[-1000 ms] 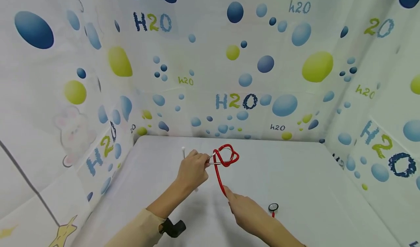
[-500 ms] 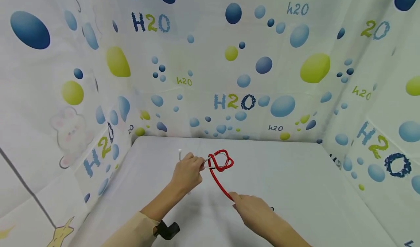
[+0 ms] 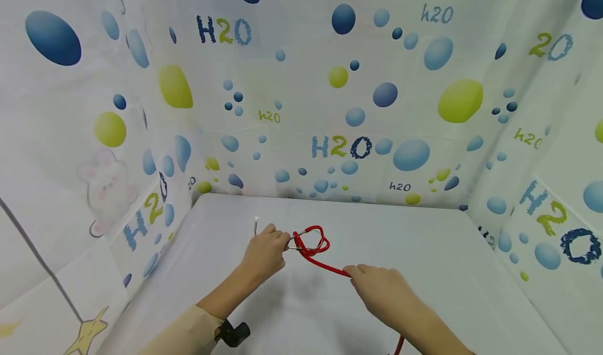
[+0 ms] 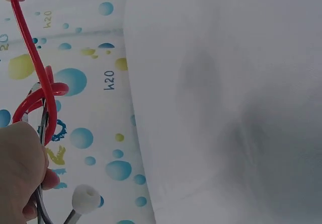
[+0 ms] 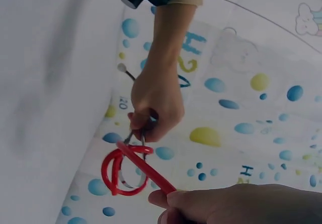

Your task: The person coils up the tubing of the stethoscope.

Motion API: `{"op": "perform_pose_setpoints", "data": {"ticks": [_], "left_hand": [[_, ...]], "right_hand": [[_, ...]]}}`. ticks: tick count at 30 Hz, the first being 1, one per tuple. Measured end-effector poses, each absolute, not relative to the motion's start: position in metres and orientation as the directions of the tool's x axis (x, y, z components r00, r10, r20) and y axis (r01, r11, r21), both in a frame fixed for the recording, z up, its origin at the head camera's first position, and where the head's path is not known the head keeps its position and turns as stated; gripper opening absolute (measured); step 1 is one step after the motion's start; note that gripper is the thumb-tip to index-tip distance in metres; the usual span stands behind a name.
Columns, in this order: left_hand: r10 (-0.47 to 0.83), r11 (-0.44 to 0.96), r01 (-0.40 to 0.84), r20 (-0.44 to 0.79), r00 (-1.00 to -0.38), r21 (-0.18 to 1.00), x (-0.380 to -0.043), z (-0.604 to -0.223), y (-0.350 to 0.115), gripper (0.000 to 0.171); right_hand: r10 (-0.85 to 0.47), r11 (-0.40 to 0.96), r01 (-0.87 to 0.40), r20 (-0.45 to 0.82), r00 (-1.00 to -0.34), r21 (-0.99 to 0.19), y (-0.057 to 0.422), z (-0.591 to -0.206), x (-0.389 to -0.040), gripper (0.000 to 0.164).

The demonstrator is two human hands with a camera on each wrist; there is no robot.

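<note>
A red stethoscope (image 3: 326, 266) is stretched between both hands above the white table. My left hand (image 3: 265, 247) grips its metal ear tubes (image 5: 143, 139); a white ear tip (image 4: 86, 199) sticks out past the fingers. Beyond that hand the red tubing is wound in a loose coil (image 5: 116, 172) about the tubes. With thumb and fingers, my right hand (image 3: 381, 292) pinches the tubing to the right of the coil. More red tubing (image 3: 399, 344) hangs below the right wrist, its lower end out of view.
A white table (image 3: 424, 250) lies under both hands. Patterned curtains (image 3: 292, 82) with blue and green drops close off the back and sides. A black device (image 3: 233, 334) is strapped on the left wrist.
My right hand has moved right and slightly up, drawing the tubing from steep to nearly level. The coil and left hand have sunk slightly and shifted left. The chest piece has left the head view.
</note>
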State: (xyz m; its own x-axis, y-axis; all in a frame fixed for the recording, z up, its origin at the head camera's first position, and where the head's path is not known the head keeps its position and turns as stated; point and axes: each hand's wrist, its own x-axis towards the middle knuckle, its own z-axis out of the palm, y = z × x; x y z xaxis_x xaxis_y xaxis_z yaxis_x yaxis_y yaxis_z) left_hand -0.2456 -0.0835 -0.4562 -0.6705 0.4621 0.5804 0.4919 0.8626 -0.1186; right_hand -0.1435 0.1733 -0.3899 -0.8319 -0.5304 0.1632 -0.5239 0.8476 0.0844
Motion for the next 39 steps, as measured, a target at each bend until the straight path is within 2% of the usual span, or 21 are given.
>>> {"op": "perform_pose_setpoints", "data": {"ticks": [7,16,21,24,27,33,39], "left_hand": [[0.459,0.869,0.478,0.567,-0.684,-0.127,-0.244,-0.463,-0.086,0.011],[0.471,0.865,0.485,0.549,-0.69,-0.131,-0.246,-0.466,-0.078,0.01],[0.476,0.866,0.484,0.507,-0.719,-0.127,-0.245,-0.47,-0.078,0.01],[0.49,0.858,0.497,0.488,-0.722,-0.126,-0.243,-0.474,-0.077,0.011],[0.51,0.845,0.521,0.477,-0.716,-0.121,-0.241,-0.477,-0.074,0.012],[0.572,0.81,0.569,0.405,-0.713,-0.143,-0.235,-0.484,-0.069,0.014],[0.634,0.752,0.64,0.439,-0.636,-0.159,-0.231,-0.484,-0.06,0.01]], "right_hand": [[-0.512,0.859,-0.501,0.228,-0.828,0.109,0.178,-0.379,-0.146,0.012],[-0.507,0.862,-0.468,0.284,-0.814,0.196,0.184,-0.376,-0.15,0.015],[-0.535,0.844,-0.493,0.288,-0.794,0.209,0.191,-0.374,-0.166,0.031],[-0.552,0.834,-0.506,0.337,-0.763,0.221,0.196,-0.373,-0.179,0.032],[-0.563,0.825,-0.513,0.416,-0.714,0.237,0.199,-0.371,-0.193,0.025],[-0.582,0.797,-0.546,0.568,-0.582,0.258,0.199,-0.368,-0.218,0.022],[-0.583,0.788,-0.557,0.605,-0.542,0.261,0.199,-0.367,-0.235,0.023]]}}
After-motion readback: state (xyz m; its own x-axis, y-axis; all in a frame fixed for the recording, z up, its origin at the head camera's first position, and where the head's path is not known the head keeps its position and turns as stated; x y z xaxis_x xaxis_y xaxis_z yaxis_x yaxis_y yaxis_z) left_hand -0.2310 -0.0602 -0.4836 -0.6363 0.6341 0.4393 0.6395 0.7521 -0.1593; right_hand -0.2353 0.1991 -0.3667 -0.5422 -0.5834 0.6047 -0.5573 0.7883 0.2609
